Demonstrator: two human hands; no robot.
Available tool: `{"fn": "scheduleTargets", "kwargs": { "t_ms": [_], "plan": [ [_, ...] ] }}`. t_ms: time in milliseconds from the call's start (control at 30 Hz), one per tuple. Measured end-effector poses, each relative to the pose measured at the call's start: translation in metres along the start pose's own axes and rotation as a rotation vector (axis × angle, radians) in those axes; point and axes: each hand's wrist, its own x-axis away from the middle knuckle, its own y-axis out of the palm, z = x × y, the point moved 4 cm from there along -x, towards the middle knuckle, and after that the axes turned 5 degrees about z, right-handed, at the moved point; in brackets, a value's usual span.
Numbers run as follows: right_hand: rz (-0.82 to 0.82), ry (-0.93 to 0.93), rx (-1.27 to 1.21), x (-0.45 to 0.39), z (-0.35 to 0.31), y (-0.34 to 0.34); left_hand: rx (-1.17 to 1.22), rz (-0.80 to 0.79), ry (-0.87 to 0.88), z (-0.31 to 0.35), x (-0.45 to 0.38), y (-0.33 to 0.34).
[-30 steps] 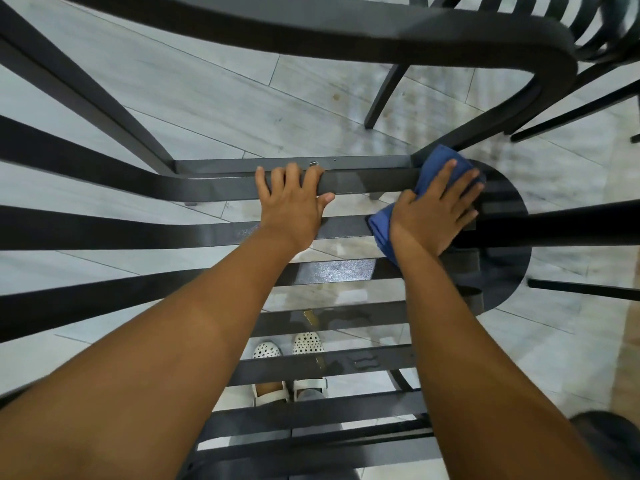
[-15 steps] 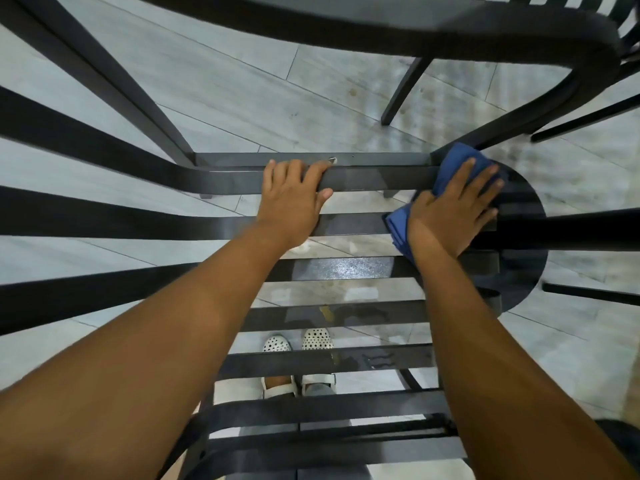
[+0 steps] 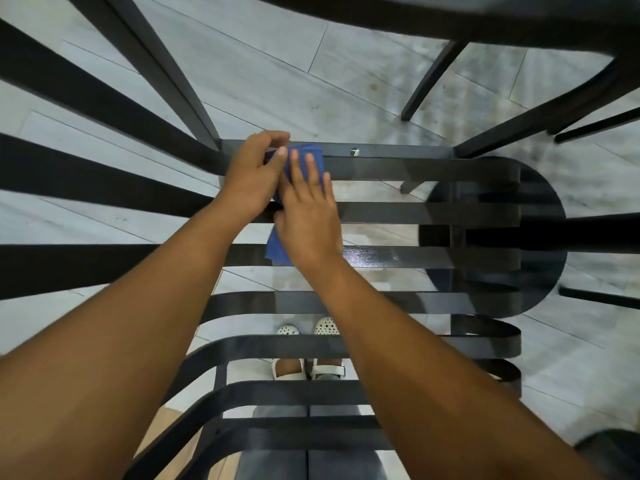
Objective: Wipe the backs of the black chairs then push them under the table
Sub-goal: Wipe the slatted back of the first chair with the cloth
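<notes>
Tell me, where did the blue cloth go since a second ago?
The right hand slid the blue cloth leftward along the chair slats to the left hand, whose fingers now curl onto it. The chair stayed put.

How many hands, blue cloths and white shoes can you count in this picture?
Hands: 2, left hand and right hand
Blue cloth: 1
White shoes: 2, and
Total: 5
</notes>
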Motion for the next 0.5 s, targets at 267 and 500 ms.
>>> {"fn": "scheduleTargets", "kwargs": {
  "t_ms": [267,500],
  "plan": [
    [-0.02,0.097,-0.409,0.019,-0.052,-0.005,-0.24,0.105,0.149,0.003,0.03,-0.027],
    [-0.285,-0.024,-0.023,0.047,-0.057,0.016,-0.403,0.08,0.201,-0.002,0.036,-0.027]
  ]
}}
